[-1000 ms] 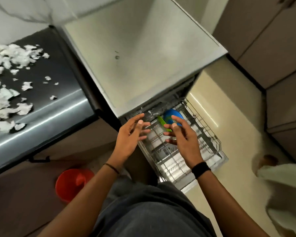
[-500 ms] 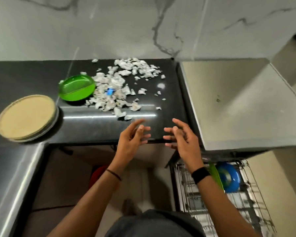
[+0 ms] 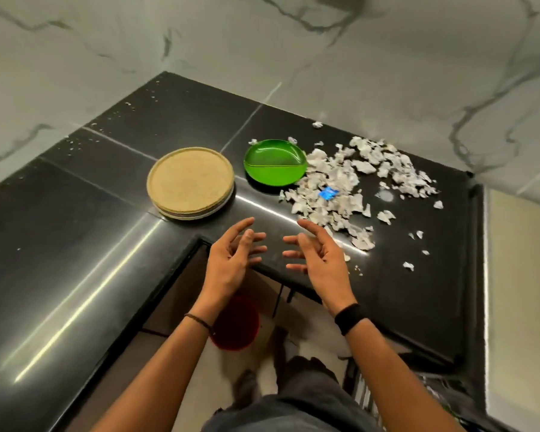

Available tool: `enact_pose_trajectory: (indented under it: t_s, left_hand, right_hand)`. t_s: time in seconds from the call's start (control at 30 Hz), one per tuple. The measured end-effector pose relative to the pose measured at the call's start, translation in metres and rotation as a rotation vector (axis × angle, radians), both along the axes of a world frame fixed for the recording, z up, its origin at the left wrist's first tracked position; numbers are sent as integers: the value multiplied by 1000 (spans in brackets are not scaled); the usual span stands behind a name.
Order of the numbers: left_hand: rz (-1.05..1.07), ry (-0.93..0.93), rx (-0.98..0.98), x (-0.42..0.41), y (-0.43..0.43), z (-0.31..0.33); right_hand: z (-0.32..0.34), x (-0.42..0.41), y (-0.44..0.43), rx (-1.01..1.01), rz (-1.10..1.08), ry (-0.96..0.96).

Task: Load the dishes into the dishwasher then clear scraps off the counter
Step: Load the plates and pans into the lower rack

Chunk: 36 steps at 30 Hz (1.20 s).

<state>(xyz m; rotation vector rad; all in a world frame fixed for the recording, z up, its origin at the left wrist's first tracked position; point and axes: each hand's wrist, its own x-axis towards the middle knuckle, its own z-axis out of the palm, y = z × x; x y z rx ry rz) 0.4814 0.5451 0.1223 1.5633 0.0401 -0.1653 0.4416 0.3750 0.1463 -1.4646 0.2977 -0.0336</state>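
Note:
A stack of tan round plates (image 3: 190,181) sits on the black counter (image 3: 75,232) near its inner corner. To its right lies a green divided dish (image 3: 275,166). A pile of white paper scraps (image 3: 349,185) with one blue scrap (image 3: 329,193) spreads right of the dish. My left hand (image 3: 231,260) and my right hand (image 3: 320,260) hover over the counter's front edge, palms facing each other, fingers apart, both empty. They are below the plates and dish, touching neither. A sliver of the dishwasher rack (image 3: 365,397) shows at the lower right.
A marble wall (image 3: 262,45) backs the counter. A red bucket (image 3: 236,322) stands on the floor under the counter, between my arms. The pale dishwasher top (image 3: 521,291) borders the counter at the right edge.
My view has swung from the open dishwasher rack up and left to the counter. Both empty hands came along, from over the rack to the counter's front edge.

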Motion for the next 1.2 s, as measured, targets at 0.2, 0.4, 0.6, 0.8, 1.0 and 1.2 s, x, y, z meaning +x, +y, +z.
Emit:
enact_pose_trajectory:
  t_s: [0.2,0.4,0.6,0.8,1.0,1.2]
  left_hand:
    - [120,1,2,39,-8,-2]
    - [225,33,23,72,-19,-12]
    - [298,56,34,82,-16,-17]
    - [304,3,101,84,-2,-18]
    - [293,-46,268,97,28,-23]
    - [299,-155,517,136,45,-11]
  right_hand:
    - [-5,63,4,-11,185,-47]
    - [-29,129,-15,-231,292,-92]
    - [-65,242,-1,-1209,478,-267]
    - [-85,309,12,-1502,703,163]
    - [-100,300,22,-1655,758,57]
    - [-71,297,25,-1671,774,-66]
